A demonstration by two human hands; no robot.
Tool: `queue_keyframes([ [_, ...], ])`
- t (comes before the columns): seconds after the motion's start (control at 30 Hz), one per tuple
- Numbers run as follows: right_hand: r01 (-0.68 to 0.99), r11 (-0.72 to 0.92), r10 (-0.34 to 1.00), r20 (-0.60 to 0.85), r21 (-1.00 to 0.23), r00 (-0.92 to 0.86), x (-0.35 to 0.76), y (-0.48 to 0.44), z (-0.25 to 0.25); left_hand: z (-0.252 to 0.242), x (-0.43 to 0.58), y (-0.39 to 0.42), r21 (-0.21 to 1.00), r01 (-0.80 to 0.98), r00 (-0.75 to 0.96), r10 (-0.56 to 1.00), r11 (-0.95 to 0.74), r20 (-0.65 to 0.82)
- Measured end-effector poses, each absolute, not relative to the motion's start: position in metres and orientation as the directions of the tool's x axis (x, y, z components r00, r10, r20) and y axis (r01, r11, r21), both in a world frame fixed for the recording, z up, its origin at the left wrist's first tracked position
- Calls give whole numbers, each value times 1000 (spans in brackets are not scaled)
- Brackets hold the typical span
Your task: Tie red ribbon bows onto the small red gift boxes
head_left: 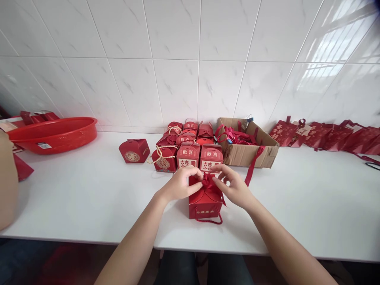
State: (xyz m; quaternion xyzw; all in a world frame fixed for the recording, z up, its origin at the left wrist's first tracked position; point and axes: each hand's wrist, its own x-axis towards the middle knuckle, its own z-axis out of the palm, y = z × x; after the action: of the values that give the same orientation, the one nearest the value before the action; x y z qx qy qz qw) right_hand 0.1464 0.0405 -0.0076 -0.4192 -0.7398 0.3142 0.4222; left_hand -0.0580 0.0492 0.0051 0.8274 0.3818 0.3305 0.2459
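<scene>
The left hand [184, 184] and right hand [234, 186] touch the soft bow [208, 181], pinching or not I can't tell, on the box [204, 210] at lower middle, which looks light and easy to squash, so hold it gently low down

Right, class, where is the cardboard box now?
In the head view, the cardboard box sits right of centre near the tiled wall, just right of the clustered red gift boxes and beyond the right hand.
</scene>
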Motion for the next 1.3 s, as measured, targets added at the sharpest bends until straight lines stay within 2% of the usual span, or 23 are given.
queue_keyframes([
  [0.13,291,496,842,372,-818,-390,142,47,-11,4,-55,48,654,469,488,791,-594,369],
  [0.33,313,513,842,399,-799,-362,144,49,-13,3,-55,48,666,448,455,793,-597,404],
  [0.53,281,752,655,633,-596,-413,148,47,-14,2,-56,47,643,434,457,769,-631,447],
  [0.67,279,822,566,665,-496,-488,148,48,-17,4,-55,46,619,431,461,750,-656,474],
  [0.77,310,838,546,693,-450,-471,145,47,-19,4,-55,46,580,438,460,725,-687,512],
  [1.0,318,723,690,607,-614,-395,144,42,-16,-1,-55,50,498,451,443,670,-741,596],
  [1.13,339,758,652,628,-557,-425,148,43,-15,-2,-58,51,414,505,461,642,-757,613],
  [1.3,371,778,628,623,-506,-467,155,48,-17,3,-61,48,391,533,505,653,-750,565],
])
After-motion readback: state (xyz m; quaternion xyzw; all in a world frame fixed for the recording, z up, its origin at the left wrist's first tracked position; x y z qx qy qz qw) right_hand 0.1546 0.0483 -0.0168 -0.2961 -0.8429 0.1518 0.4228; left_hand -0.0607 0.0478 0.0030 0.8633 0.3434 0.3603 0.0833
